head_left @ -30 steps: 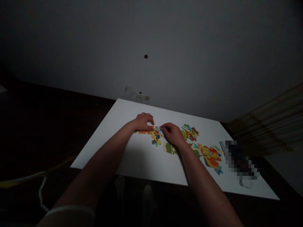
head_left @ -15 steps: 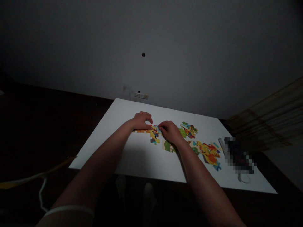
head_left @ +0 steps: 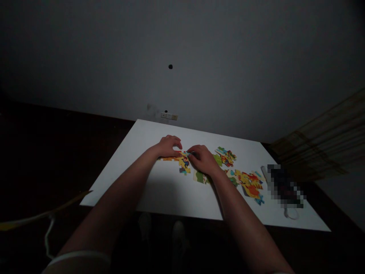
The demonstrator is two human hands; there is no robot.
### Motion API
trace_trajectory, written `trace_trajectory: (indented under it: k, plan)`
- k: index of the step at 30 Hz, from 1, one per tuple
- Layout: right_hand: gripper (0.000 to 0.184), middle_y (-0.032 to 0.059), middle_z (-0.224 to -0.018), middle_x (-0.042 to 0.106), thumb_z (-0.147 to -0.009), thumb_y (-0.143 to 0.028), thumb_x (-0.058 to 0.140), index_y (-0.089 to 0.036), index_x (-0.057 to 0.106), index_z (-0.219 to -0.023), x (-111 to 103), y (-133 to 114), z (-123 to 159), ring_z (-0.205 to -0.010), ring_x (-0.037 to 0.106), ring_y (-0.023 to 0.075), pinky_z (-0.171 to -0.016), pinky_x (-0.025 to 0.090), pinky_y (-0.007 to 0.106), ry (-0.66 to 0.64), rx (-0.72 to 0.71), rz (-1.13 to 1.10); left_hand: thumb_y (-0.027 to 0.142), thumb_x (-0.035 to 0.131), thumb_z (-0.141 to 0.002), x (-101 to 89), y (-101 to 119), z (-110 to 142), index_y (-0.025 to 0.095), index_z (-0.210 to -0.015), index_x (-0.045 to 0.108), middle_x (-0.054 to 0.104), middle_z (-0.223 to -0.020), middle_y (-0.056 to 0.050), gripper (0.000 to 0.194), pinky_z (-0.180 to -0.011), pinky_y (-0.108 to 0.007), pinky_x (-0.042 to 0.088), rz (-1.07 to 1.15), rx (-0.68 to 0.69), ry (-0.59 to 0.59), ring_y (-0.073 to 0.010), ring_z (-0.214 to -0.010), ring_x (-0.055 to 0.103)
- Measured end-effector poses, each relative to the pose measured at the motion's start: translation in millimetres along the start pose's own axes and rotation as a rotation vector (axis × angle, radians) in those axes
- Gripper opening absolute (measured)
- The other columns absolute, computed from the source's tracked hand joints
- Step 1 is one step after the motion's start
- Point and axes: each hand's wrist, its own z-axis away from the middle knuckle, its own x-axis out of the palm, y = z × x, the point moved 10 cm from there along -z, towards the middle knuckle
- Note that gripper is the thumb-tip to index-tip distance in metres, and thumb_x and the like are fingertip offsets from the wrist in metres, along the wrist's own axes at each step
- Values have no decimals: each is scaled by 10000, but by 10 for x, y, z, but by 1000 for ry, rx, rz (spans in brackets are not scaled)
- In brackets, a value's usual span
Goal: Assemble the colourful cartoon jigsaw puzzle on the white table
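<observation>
My left hand (head_left: 170,146) rests on a strip of joined jigsaw puzzle pieces (head_left: 184,164), its thumb on the pieces and its curved fingers apart from the thumb. Close beside it, my right hand (head_left: 203,160) is closed, thumb and fingertips pinched on a puzzle piece (head_left: 188,153) at the right edge of the strip. Most of that piece is hidden by the fingers. A green and cream puzzle piece (head_left: 199,177) lies just below my right hand.
More colourful puzzle pieces (head_left: 251,184) lie in a pile to the right, with another cluster (head_left: 226,156) behind. A blurred dark object (head_left: 285,186) and a thin loop (head_left: 291,214) lie at the right side of the white table (head_left: 176,199). The wall holds sockets (head_left: 169,116).
My right fingertips have shifted slightly left and closer to my left thumb, over the strip's edge. The left hand stays in place on the puzzle. The view has moved slightly.
</observation>
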Motion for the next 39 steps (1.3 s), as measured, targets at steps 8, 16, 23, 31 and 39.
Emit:
trace_trajectory:
  k: [8,16,23,31,39]
  plan:
    - [231,101,-1346,834,-1029,-308,783,-316,922,-1213,66,47,13,-1261,722,344,-1141,572,520,-41,0,40,637,862,-884,-9,5,1,357,-1254,853,662,-1664,-49,465,-1344,-578,366,11,-3,10,-368,-1580,525]
    - [254,100,-1359,832,-1050,-361,773,-321,912,-1259,90,64,14,-1274,719,346,-1155,554,509,-57,-15,50,638,859,-879,1,-13,-12,362,-1260,852,656,-1673,-37,470,-1348,-580,366,5,-11,1,-376,-1580,520]
    - [390,164,-1444,765,-1043,-411,742,-227,794,-1383,45,132,44,-1345,650,373,-1195,503,540,-31,32,87,618,880,-867,-18,11,11,344,-1261,854,658,-1678,-60,481,-1344,-591,370,12,-14,5,-376,-1584,528]
    - [380,137,-1260,778,-1012,-340,697,-212,687,-1370,-21,230,60,-1156,699,311,-1007,550,426,-10,166,9,587,899,-852,-18,6,-3,333,-1238,864,667,-1664,-65,464,-1332,-587,387,23,-15,22,-388,-1561,554]
    - [363,124,-1303,764,-1076,-386,642,-263,798,-1380,-62,240,110,-1129,730,306,-892,511,376,-103,297,177,615,889,-862,-5,3,-7,338,-1242,862,665,-1667,-65,471,-1331,-593,383,18,-4,24,-386,-1556,557]
